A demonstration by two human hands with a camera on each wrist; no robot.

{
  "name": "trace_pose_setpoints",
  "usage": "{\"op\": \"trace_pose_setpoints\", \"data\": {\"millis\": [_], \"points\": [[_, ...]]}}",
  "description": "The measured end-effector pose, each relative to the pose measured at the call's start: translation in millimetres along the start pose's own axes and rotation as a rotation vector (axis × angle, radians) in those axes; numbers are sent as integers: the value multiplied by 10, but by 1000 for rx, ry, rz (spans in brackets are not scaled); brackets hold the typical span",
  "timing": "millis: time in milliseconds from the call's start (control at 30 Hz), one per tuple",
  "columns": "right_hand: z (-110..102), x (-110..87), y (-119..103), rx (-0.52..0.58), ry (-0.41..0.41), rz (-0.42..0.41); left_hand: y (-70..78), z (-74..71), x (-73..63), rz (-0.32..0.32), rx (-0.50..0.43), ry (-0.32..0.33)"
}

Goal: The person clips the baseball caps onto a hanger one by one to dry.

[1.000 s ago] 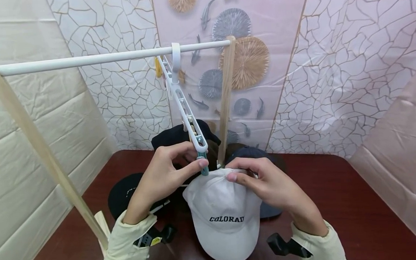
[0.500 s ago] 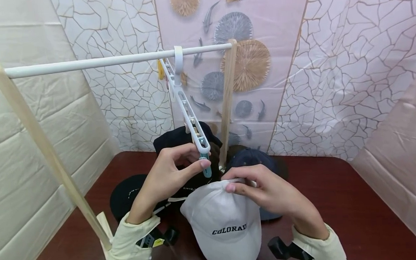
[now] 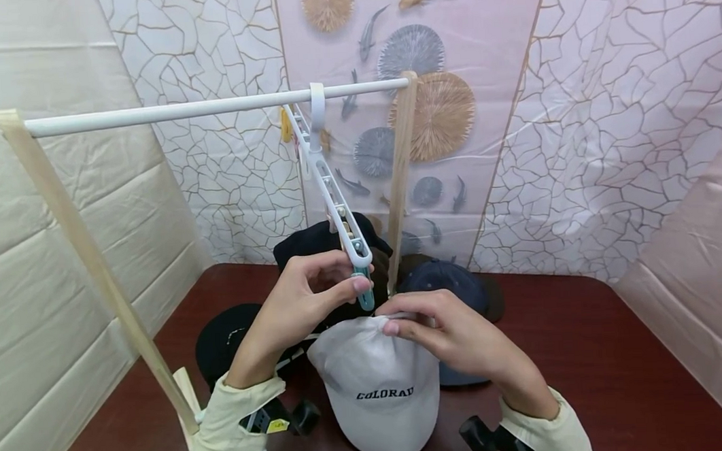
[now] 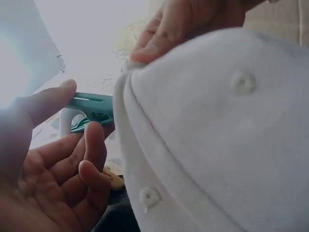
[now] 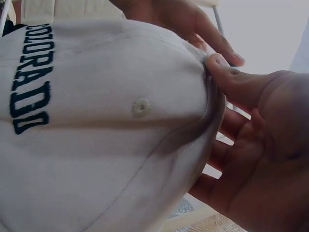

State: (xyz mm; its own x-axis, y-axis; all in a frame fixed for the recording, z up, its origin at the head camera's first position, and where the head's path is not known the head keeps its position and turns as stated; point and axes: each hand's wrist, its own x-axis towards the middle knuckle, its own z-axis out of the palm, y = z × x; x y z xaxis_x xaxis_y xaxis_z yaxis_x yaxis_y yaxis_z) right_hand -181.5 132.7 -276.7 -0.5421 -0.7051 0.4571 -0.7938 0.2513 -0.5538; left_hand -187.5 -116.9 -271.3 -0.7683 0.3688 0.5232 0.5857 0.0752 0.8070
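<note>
A white baseball cap [image 3: 375, 371] with dark COLORADO lettering hangs from my right hand [image 3: 458, 326], brim downward. In the right wrist view, my right thumb and fingers pinch the folded crown of the cap [image 5: 111, 87]. My left hand [image 3: 298, 310] pinches a teal clothespin [image 3: 364, 290] between thumb and fingers. That clothespin sits at the near end of a white clip hanger [image 3: 331, 186], just above the cap's top. From the left wrist, the clothespin [image 4: 91, 104] overlaps the cap's edge.
The hanger hooks over a white rod [image 3: 208, 107] on wooden posts [image 3: 403, 162]. A black cap [image 3: 226, 338] lies at left on the dark red table [image 3: 589, 370]. Behind are a navy cap [image 3: 450, 282] and another black cap [image 3: 319, 241].
The white cap has come down from close beside the clothespin and shifted slightly left under it. My left hand keeps its pinch on the clothespin. The head view has shifted a little.
</note>
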Motion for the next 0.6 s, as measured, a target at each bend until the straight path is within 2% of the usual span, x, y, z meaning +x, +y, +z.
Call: {"op": "trace_pose_setpoints", "data": {"millis": [200,600], "points": [[6,1,-5,-15,49,54,4,-13,4,5,-40,-12],[34,16,-14,-31,73,34,-16,-37,-6,20,-107,-16]]}}
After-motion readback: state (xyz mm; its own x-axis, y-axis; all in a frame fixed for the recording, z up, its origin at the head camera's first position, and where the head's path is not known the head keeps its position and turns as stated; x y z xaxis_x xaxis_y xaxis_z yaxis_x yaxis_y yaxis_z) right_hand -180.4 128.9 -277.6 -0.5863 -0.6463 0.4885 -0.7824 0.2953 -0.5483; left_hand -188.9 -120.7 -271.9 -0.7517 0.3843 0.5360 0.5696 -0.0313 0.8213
